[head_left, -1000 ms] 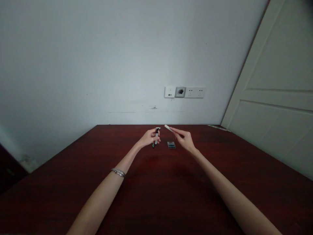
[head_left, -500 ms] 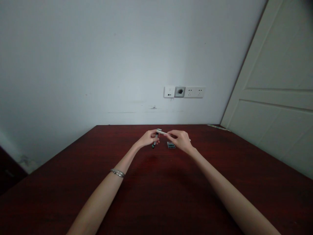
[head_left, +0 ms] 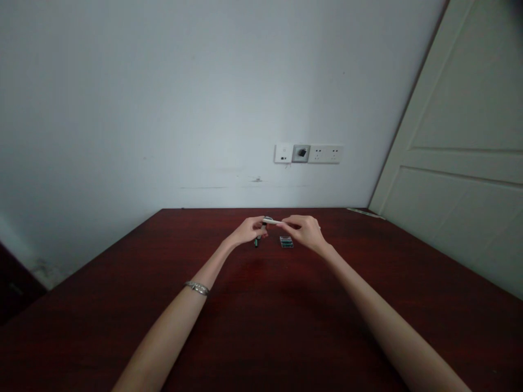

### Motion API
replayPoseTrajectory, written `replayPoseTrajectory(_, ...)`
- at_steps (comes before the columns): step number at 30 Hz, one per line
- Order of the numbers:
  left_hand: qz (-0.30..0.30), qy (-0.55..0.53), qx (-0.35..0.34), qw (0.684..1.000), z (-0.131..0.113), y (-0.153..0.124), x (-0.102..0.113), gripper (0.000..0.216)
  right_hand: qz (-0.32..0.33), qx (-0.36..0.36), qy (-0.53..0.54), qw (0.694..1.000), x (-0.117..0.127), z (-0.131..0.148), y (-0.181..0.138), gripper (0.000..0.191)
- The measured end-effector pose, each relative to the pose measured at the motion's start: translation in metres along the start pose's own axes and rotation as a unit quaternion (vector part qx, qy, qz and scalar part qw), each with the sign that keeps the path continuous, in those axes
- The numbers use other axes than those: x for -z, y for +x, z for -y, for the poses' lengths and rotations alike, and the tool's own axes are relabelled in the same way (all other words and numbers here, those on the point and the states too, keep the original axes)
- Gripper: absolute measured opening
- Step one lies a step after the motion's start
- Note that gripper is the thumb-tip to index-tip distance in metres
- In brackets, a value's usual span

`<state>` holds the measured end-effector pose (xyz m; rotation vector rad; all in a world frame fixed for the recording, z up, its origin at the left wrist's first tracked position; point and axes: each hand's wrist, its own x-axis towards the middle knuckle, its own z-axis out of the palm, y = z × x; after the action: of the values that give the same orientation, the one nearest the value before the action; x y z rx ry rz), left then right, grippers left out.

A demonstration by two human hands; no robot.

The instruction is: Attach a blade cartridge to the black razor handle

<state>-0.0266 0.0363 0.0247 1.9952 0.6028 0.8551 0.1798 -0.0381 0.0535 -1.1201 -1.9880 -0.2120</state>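
My left hand (head_left: 250, 230) is closed, with the fingers curled around a slim grey-and-black stick with a green end (head_left: 256, 243). The green end points down below the fingers, and much of the stick is hidden. My right hand (head_left: 304, 230) pinches a slim white stick (head_left: 273, 221) held almost level. Its left end meets a dark piece (head_left: 267, 219) at my left fingertips; I cannot tell whether they are joined. Between and below the hands, a small clear case with green inside (head_left: 286, 242) rests on the table.
The dark red wooden table (head_left: 261, 326) reaches back to a pale wall (head_left: 183, 109). Wall sockets (head_left: 324, 154) sit above its far edge. A white panelled door (head_left: 466, 158) stands on the right. A thin flat strip (head_left: 365, 213) lies at the far right edge.
The white stick has turned closer to level. The green-ended stick has shifted slightly beneath my left fingers. My right hand has moved a little to the right; the clear case stays put.
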Motion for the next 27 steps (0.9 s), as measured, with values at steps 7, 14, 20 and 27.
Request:
replayPoseTrajectory(7, -0.040, -0.008, -0.015, 0.999, -0.004, -0.001, 0.004, 0.009, -0.032, -0.066, 0.036, 0.997, 0.015, -0.020, 0.002, 0.036)
replayPoseTrajectory(14, -0.076, 0.048, -0.041, 0.995, -0.002, 0.001, 0.009, 0.009, 0.095, -0.089, 0.160, 0.978, 0.017, -0.003, 0.017, 0.051)
replayPoseTrajectory(20, -0.076, 0.074, -0.055, 0.993, -0.001, 0.000, 0.009, 0.007, 0.130, -0.060, 0.135, 0.981, 0.007, 0.004, 0.017, 0.051)
replayPoseTrajectory(27, -0.068, 0.083, -0.056, 0.993, 0.002, 0.000, 0.008, 0.010, 0.133, -0.062, 0.109, 0.983, 0.009, 0.005, 0.018, 0.052)
